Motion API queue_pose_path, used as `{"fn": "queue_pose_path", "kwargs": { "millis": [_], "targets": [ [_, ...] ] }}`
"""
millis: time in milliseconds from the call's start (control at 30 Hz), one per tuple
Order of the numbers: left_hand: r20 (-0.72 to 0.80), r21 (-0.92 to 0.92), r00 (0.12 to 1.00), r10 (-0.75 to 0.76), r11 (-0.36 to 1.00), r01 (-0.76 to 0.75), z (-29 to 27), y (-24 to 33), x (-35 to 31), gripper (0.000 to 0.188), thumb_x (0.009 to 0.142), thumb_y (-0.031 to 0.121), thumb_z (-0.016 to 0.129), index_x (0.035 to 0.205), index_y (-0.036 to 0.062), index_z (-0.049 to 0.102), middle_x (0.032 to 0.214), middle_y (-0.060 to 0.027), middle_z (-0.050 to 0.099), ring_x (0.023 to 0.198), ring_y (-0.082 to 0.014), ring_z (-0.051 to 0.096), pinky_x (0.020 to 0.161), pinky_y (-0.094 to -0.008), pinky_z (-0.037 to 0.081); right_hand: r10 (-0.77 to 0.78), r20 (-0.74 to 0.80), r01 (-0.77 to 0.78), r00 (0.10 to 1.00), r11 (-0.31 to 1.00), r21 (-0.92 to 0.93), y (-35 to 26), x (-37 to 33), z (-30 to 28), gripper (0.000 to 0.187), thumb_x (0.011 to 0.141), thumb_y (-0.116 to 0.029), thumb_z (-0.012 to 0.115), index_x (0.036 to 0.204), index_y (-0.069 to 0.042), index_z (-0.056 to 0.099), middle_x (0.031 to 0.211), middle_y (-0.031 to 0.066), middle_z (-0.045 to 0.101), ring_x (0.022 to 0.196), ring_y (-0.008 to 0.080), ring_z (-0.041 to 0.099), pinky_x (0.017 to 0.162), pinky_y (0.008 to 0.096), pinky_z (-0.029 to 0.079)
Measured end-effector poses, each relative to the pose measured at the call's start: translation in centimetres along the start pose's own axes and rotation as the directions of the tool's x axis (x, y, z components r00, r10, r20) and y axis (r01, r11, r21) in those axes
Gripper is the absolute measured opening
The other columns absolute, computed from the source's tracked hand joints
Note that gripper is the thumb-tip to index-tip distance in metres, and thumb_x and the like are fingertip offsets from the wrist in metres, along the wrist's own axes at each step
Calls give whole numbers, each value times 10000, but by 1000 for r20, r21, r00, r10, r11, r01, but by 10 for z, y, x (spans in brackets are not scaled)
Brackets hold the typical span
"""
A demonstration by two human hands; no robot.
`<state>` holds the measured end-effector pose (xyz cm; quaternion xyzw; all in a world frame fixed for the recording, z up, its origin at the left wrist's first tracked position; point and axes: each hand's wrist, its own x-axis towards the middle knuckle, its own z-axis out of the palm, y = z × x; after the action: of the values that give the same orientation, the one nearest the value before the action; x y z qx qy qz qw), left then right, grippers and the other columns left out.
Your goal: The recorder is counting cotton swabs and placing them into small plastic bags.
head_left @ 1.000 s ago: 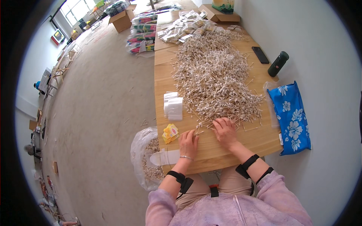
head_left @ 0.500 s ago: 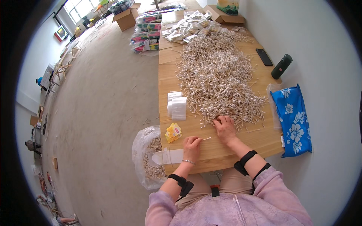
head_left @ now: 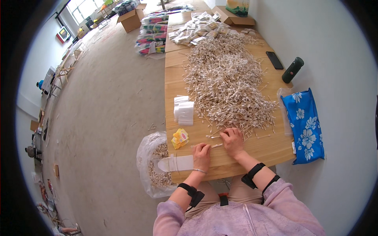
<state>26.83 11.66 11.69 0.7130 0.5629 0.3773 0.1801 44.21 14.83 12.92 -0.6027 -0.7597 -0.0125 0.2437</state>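
Left hand (head_left: 201, 155) sits on the near side of the pile (head_left: 224, 78), a little apart from it, thumb and fingers pinched on swabs (head_left: 217, 145) whose white ends poke out to the right. Right hand (head_left: 233, 142) is closer, just at the pile's near edge, its fingers curled, not spread; a few swabs jut leftward from under its fingertips, though I cannot tell whether they are gripped or only pressed down.

Under the pile runs the wooden desk (head_left: 177, 72), with bare wood to either side. The pile itself is a long, loose spread of white-tipped swabs. To its right, near the front, lies a blue pack (head_left: 305, 126) with white flowers; to its left and nearer, past the desk's edge, is a clear sack (head_left: 143, 161) with swabs inside. At the pile's far end are heaped small packets (head_left: 201, 29). Right of it are a dark bottle (head_left: 292, 70) and, beside that, a phone (head_left: 274, 60). Left of its near part are clear bags (head_left: 185, 114), then, closer in, yellow cards (head_left: 180, 137).
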Motion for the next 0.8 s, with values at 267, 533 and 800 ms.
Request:
{"fn": "queue_pose_path", "kwargs": {
  "millis": [267,533,800],
  "targets": [
    [-13,-90,999,-43,995,42,-4,5,3,420,752,7,657,1160,60,576,1124,-151,531,1069,-334,493,923,-417,413,-23,109,9,994,992,124,-8,-7,-1,264,771,-99,565,985,-192,687,928,-29,576,992,193,495,911,367,346],
    [42,-31,997,61,998,-60,-9,1,7,433,715,10,686,1137,57,605,1181,-142,516,1117,-345,456,964,-421,389,156,-62,-154,986,988,28,2,-20,-11,280,770,-83,607,1036,-148,664,1030,17,563,1042,232,485,906,386,361],
    [18,-96,999,40,995,-38,4,2,12,233,741,33,686,971,70,687,1037,-97,606,1011,-295,528,885,-379,443,23,-11,-22,1000,999,25,5,-10,-20,239,798,-133,594,1025,-160,662,1060,18,550,1071,229,465,921,393,367]
  ]
}}
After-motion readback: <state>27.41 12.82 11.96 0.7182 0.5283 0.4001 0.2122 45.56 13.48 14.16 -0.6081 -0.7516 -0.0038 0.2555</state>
